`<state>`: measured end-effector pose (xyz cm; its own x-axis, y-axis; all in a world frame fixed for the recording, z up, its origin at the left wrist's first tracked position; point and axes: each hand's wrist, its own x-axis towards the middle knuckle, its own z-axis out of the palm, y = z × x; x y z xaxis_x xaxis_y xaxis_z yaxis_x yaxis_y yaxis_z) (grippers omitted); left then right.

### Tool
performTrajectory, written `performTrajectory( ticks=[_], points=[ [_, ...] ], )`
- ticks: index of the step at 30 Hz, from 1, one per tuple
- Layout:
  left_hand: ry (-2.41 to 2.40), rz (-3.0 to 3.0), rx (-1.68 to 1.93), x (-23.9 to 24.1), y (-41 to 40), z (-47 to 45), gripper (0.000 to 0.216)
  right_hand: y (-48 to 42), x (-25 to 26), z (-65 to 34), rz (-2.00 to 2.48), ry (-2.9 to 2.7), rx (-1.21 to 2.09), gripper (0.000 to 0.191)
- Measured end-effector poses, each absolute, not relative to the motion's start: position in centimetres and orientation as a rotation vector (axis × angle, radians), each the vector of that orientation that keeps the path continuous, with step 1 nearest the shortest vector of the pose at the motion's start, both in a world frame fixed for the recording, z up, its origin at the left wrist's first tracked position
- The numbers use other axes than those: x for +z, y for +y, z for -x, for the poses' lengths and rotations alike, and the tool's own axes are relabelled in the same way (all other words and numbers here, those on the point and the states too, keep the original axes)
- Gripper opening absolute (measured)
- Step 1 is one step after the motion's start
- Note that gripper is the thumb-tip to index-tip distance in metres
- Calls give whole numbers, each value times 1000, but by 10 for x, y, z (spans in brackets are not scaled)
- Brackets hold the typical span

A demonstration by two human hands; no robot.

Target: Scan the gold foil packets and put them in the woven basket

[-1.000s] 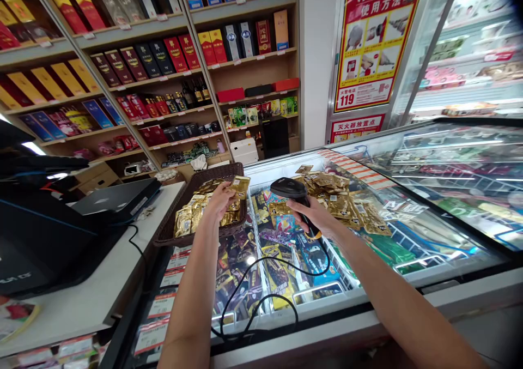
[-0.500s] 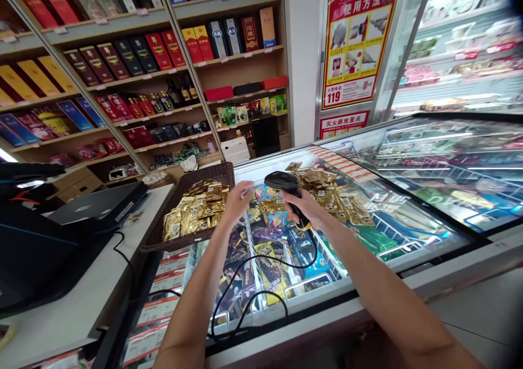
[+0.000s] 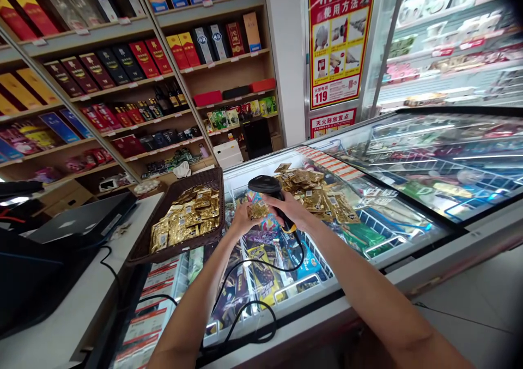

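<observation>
My right hand [image 3: 289,210] is wrapped around the handle of a black barcode scanner [image 3: 265,185], which points left. Just under the scanner head, my left hand [image 3: 242,219] pinches a small gold foil packet [image 3: 257,211] by its left side. The packet lies close to the fingers of my right hand. Left of my hands, a brown woven basket [image 3: 135,252] holds many more gold packets [image 3: 190,216]. Another heap of gold packets [image 3: 304,182] lies on the freezer glass beyond my right hand. The scanner's black cable [image 3: 261,264] loops down over the glass.
A chest freezer [image 3: 392,186] with a glass top spans the front, frozen goods in wire baskets beneath. On the left, a white counter [image 3: 61,325] carries a dark laptop-like device [image 3: 84,216]. Behind stand shelves of boxed bottles [image 3: 108,66] and a red fire-hydrant sign [image 3: 339,42].
My left hand has moved toward the scanner and closed on a gold packet beneath it. My right hand still holds the scanner. The whole view has shifted slightly.
</observation>
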<state>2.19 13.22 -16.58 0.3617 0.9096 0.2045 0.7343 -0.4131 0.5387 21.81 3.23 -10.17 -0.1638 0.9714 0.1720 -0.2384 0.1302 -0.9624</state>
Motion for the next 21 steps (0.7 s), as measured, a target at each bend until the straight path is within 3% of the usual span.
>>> performTrajectory(
  ticks=[5, 13, 21],
  points=[
    [1467, -2199, 837, -142, 128, -18, 41, 30, -98, -218, 864, -1119, 1354, 49],
    [1458, -1995, 1033, -85, 124, 19, 33, 22, -98, -219, 694, -1068, 1396, 43],
    [1610, -1998, 1089, -81, 130, 34, 29, 16, -98, -211, 788, -1214, 1411, 47]
  ],
)
